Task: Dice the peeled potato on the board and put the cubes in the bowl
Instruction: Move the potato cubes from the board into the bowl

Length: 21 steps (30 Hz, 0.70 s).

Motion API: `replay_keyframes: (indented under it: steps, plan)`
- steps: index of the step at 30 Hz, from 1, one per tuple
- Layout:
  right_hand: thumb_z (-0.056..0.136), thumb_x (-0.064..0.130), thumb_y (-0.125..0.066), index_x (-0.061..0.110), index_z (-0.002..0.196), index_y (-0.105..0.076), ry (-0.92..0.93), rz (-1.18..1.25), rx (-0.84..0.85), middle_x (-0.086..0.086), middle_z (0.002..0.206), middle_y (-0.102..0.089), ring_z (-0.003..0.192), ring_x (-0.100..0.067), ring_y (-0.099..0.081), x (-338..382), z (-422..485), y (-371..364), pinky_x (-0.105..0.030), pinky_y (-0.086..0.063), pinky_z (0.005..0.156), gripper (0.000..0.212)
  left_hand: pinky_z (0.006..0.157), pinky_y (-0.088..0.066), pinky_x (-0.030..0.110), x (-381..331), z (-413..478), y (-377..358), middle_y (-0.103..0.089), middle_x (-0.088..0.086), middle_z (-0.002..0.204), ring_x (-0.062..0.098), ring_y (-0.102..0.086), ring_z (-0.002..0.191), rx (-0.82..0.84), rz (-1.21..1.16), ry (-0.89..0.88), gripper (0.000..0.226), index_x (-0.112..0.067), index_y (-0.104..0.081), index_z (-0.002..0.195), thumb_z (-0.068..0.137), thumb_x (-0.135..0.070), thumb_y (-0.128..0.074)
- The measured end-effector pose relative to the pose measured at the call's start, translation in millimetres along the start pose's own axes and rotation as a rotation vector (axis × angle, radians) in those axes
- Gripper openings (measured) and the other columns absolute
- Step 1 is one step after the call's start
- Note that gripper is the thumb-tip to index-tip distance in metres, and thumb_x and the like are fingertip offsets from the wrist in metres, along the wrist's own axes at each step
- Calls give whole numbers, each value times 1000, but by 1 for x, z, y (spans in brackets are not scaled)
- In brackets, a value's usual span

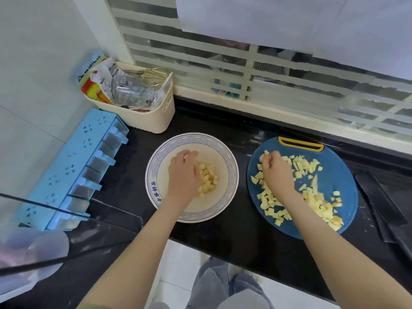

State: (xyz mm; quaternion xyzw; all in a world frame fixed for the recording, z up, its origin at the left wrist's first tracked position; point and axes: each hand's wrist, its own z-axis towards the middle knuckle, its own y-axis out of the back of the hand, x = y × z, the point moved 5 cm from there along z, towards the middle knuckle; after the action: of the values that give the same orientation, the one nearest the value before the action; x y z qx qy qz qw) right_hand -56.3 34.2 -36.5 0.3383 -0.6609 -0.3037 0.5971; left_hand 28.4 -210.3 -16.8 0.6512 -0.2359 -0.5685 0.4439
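Left hand [184, 172]: fingers hung loose over bowl [191, 138], cubes [208, 179] heaped just beside them. Right hand [276, 170]: fingers curled among board [338, 175] cubes, grip unclear. Cubes judged light, wet, slippery; better scooped from beneath.

The left grip [184, 172] hangs loosely spread, the right grip [276, 170] curls downward.

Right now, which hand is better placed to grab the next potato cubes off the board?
Right. The right hand lies among the cubes on the board, fingers curled over them; the left hand is over the bowl, apart from the board.
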Motion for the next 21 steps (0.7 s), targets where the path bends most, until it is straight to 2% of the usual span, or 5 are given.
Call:
replay_keyframes:
  steps: [3, 6, 11, 16, 21]
  plan:
    - [102, 25, -44, 11, 84, -43, 152, 72, 61, 3, 57, -44, 49, -10, -41, 62, -10, -14, -28, -27, 50, 23, 94, -38, 42, 23, 1, 13, -51, 14, 131, 33, -47, 112, -50, 61, 58, 38, -9, -58, 125, 88, -2, -51]
    - [101, 25, -44, 8, 86, -47, 291, 145, 227, -2, 64, -48, 55, -12, -41, 114, -26, -48, -26, -31, 52, 23, 102, -37, 45, 34, 0, 19, -50, 14, 131, 32, -44, 120, -44, 30, 62, 38, -9, -59, 125, 89, -1, -50]
    - [105, 35, -32, 9, 98, -59, 377, -36, 513, -4, 90, -58, 86, -22, -55, 131, -43, -93, -36, -41, 78, 38, 103, -33, 40, 32, -1, 24, -47, 14, 133, 30, -42, 122, -43, 8, 34, 45, -11, -58, 126, 86, 6, -47]
    - [101, 16, -43, 14, 133, -54, 436, 1, 494, -4, 134, -53, 127, -23, -41, 118, -42, -72, -34, -24, 106, 34, 97, -37, 43, 7, 3, 21, -48, 15, 133, 32, -44, 115, -27, -45, -46, 48, -10, -57, 127, 83, 8, -46]
    - [90, -3, -51, 13, 144, -40, 283, 215, 261, -5, 145, -42, 136, -16, -29, 63, -35, -6, -29, -23, 114, 58, 95, -41, 47, -54, 10, 0, -51, 13, 134, 32, -50, 118, 24, -104, -197, 46, -9, -57, 126, 83, 6, -48]
